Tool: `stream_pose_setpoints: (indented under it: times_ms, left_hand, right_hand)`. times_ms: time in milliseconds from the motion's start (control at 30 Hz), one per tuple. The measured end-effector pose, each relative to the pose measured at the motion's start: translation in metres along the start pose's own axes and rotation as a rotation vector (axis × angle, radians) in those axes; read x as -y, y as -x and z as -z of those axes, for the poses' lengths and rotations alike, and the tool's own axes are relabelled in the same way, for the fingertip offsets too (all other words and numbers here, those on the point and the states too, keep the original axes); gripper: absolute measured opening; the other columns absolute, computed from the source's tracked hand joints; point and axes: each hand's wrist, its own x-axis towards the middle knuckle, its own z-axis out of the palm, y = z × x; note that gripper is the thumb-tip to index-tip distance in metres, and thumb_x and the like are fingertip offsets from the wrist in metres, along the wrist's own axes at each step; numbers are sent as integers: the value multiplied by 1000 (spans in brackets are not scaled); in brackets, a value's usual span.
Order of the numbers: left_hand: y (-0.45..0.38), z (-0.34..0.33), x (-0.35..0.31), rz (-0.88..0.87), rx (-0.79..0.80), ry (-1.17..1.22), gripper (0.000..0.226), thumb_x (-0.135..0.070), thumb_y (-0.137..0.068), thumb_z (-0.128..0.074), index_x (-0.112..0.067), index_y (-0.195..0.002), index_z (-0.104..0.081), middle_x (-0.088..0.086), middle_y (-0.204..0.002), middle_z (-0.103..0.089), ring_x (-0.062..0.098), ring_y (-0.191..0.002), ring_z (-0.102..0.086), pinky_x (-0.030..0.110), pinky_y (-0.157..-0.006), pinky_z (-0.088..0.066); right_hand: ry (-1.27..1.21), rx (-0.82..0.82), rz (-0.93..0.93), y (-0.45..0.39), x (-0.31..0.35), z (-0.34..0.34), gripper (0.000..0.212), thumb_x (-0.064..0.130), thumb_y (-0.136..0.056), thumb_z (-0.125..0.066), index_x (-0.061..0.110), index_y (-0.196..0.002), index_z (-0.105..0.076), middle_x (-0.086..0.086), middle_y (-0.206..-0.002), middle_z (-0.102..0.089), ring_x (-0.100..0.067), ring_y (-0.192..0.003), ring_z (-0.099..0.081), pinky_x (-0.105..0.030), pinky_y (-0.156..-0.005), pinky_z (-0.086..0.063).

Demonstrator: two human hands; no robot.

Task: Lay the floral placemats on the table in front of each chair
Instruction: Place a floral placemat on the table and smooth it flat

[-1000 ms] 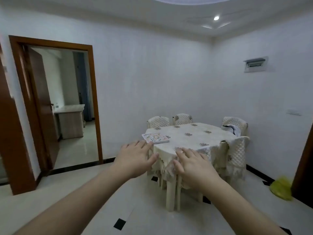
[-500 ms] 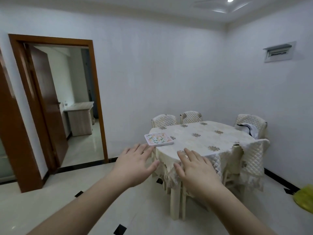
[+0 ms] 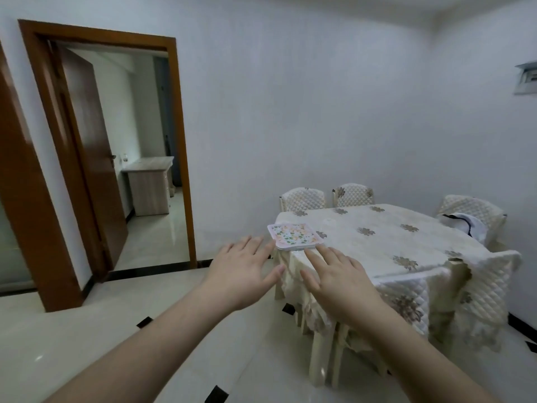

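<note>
**Inspector:** Bare skin, no gloves. Fingers [image 3: 255, 245] of the left hand [image 3: 244, 271] are straight and spread, palm down, holding nothing. The right hand [image 3: 337, 274] is the same: fingers extended and slightly fanned, nothing gripped.

**Clerk:** Any contact with the goods?

**Inspector:** Cannot confirm. Both hands are held out in the air towards the stack of floral placemats [image 3: 295, 236]; the right fingertips appear just below its near edge, the left fingertips just beside its left corner. Whether either touches it, I cannot tell.

**Clerk:** Location of the stack?

**Inspector:** On the near left corner of the table [image 3: 386, 242], lying flat, slightly overhanging the edge. Pink border, small flower print on top. It is a pile, several mats thick by its edge.

**Clerk:** The table itself?

**Inspector:** Covered in a cream tablecloth [image 3: 363, 216] with brown flower motifs, lace hanging at the sides. Quilted chairs [image 3: 303, 199] stand along the far side, one more at the right end and another at the near right. A white cloth item with dark trim [image 3: 462, 223] lies on the right-end chair.

**Clerk:** Surroundings?

**Inspector:** White walls, pale tiled floor [image 3: 87, 330] with black insets, brown-framed doorway [image 3: 101, 135] at left, door open.
</note>
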Motion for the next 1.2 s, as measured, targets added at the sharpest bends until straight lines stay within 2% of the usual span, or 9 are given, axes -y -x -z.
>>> stream_pose_setpoints:
  times_ms: [300, 667, 833, 1200]
  left_hand:
    - [-86, -51, 57, -8, -5, 62, 72, -69, -93, -11, -35, -156, 1, -8, -165, -9, 14, -151, -7, 38, -119, -12]
    - [-244, -147, 41, -32, 43, 21, 70, -65, -96, -20, -32, -157, -7, -9, -163, -17, 12, -148, -12, 35, -117, -13]
    - [-314, -185, 34, -64, 104, 31, 66, -63, -97, -22, -36, -156, -9, -10, -165, -12, 11, -150, -8, 34, -117, -9]
    - [-419, -264, 72, -9, 155, 49, 67, -61, -98, -22, -32, -156, -11, -7, -165, -11, 13, -151, -6, 36, -119, -9]
  right_hand:
    - [-16, 11, -52, -102, -7, -48, 54, 51, -103, -21, 34, -155, -17, 4, -165, -16, -14, -149, -16, -36, -117, -17]
    - [-69, 63, -113, -225, -110, -136, 55, 50, -103, -22, 31, -155, -22, 3, -164, -20, -14, -150, -17, -37, -117, -16]
    - [-77, 90, -102, -282, -149, -166, 54, 50, -104, -22, 31, -154, -24, 3, -164, -21, -14, -150, -17, -36, -117, -16]
    - [-124, 181, -91, -400, -174, -227, 57, 47, -105, -23, 26, -157, -16, -1, -166, -15, -17, -151, -15, -38, -120, -15]
